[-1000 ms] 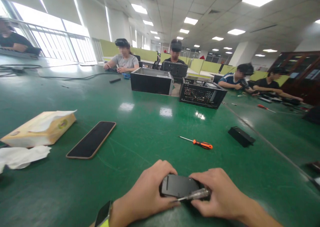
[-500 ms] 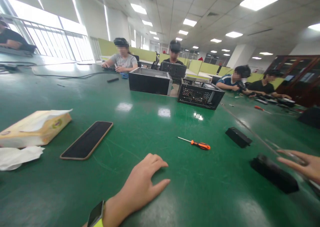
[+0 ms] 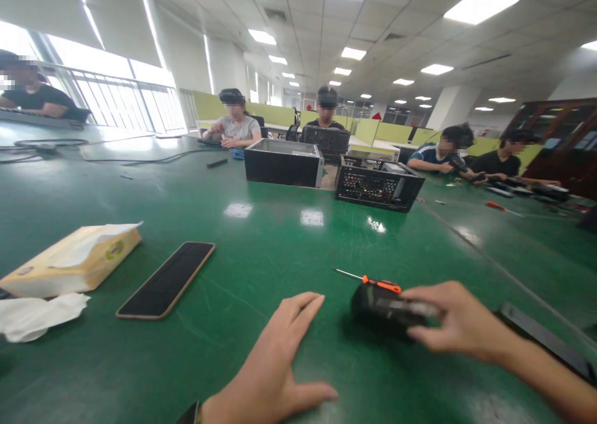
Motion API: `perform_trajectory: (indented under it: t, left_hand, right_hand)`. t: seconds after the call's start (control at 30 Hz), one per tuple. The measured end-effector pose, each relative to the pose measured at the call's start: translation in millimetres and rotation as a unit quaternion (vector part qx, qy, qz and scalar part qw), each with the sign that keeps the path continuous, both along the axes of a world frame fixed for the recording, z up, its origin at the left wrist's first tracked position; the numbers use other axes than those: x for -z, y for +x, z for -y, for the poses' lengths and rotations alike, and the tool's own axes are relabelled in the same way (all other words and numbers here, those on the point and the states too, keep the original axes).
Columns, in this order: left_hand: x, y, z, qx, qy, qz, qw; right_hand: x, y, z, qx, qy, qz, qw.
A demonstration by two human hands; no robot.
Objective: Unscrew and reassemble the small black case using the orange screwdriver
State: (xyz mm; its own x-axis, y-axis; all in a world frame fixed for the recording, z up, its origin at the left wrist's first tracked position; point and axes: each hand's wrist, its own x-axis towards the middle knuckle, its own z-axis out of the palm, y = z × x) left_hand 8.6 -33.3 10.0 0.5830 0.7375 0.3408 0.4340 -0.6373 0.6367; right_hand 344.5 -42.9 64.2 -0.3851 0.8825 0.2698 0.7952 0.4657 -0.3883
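My right hand (image 3: pixel 454 318) grips a black box-shaped part (image 3: pixel 380 312), blurred by motion, between thumb and fingers. It hangs low over the green table, just in front of an orange-and-black screwdriver (image 3: pixel 382 285) whose shaft points left. What kind of part it is cannot be made out. To the left, my left hand (image 3: pixel 280 355) hovers at the table with thumb and fingers spread, holding nothing. A long dark part (image 3: pixel 545 340) lies on the table beyond my right forearm, partly hidden by it.
A smartphone (image 3: pixel 168 280) and a tissue pack (image 3: pixel 74 259) with a loose tissue (image 3: pixel 41 317) lie at left. Two black computer cases (image 3: pixel 282 166) (image 3: pixel 377 184) stand farther back. Several people sit around the table; another screwdriver (image 3: pixel 504 209) lies far right.
My right hand has come in from the right edge toward the middle, now with the black part. The small black box no longer shows at its former spot. My left hand has opened wider.
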Motion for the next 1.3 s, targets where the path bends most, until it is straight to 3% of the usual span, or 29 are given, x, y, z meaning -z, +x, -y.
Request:
perform_trajectory:
  t: [0.07,0.13,0.2,0.27,0.3,0.4,0.53,0.67,0.77,0.9,1.03,1.3]
  left_hand:
    - [-0.7,3.3,5.6,0.025,0.008,0.000,1.000]
    - [-1.5,5.1,9.5,0.054,-0.012,-0.021,0.998]
    - [-2.6,5.5,10.5,0.035,-0.037,-0.012,0.999]
    - [-4.2,5.7,9.9,0.019,-0.056,0.011,0.998]
    - [-4.9,5.9,9.5,0.013,-0.065,0.020,0.998]
    - [-6.6,8.1,9.7,-0.001,-0.098,0.020,0.995]
    - [-5.8,11.8,10.5,0.003,-0.115,0.023,0.993]
    - [-2.3,11.8,10.1,0.014,-0.091,0.031,0.995]
    - [0.1,9.3,10.1,0.017,-0.081,0.023,0.996]
    - [0.5,7.7,9.1,0.028,-0.084,0.021,0.996]
    - [-0.7,7.5,7.6,0.035,-0.083,0.016,0.996]
    - [-1.1,7.6,7.2,0.038,-0.073,0.027,0.996]
  right_hand:
    - [8.4,-58.6,21.3,-0.079,-0.076,0.056,0.992]
    - [17.4,-82.2,23.9,-0.093,-0.100,0.053,0.989]
    - [27.7,-67.0,9.5,-0.012,-0.090,0.048,0.995]
    - [39.5,-28.3,-13.4,0.162,-0.053,0.078,0.982]
    - [45.6,-7.5,-24.6,0.259,-0.028,0.115,0.959]
    - [61.2,33.2,-46.0,0.323,-0.002,0.150,0.935]
    - [67.9,21.4,-52.2,0.303,0.041,0.158,0.939]
    - [57.2,-11.8,-59.3,0.171,0.038,0.136,0.975]
    - [36.7,-19.7,-54.3,0.121,0.001,0.088,0.989]
    - [-7.1,-15.0,-22.7,0.046,-0.091,-0.069,0.992]
    - [-39.9,-16.1,0.7,0.001,-0.103,-0.059,0.993]
    - [-38.0,-16.8,-1.7,-0.001,-0.105,-0.006,0.994]
